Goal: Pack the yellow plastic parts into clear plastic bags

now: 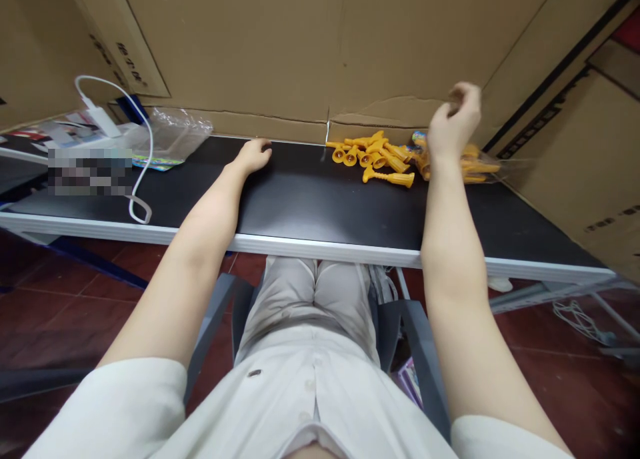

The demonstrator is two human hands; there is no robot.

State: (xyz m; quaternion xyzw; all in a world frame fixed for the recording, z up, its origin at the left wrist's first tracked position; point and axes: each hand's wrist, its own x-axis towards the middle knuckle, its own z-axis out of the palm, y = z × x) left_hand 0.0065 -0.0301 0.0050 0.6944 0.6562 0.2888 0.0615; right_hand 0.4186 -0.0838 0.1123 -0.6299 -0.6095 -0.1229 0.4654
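My left hand (254, 157) rests on the black tabletop, fingers loosely bent and apart from the thumb, with nothing visible in it. Raised over the table's right side is my right hand (456, 122); its fingers curl, a gap shows beside the thumb, and I see nothing held. Between the hands lies a heap of yellow plastic pieces (373, 151), several with round, cup-like ends. One yellow piece (389, 177) lies apart, nearer to me. Behind my right wrist, a clear bag (493, 169) with more yellow pieces is partly hidden.
Cardboard (300, 45) walls in the back and right of the black table (325, 212). At left lie a clear plastic bag (175, 135), a white cable (151, 145) with a white plug (105, 122), and a blurred-out item (90, 172). Chair armrests flank my lap.
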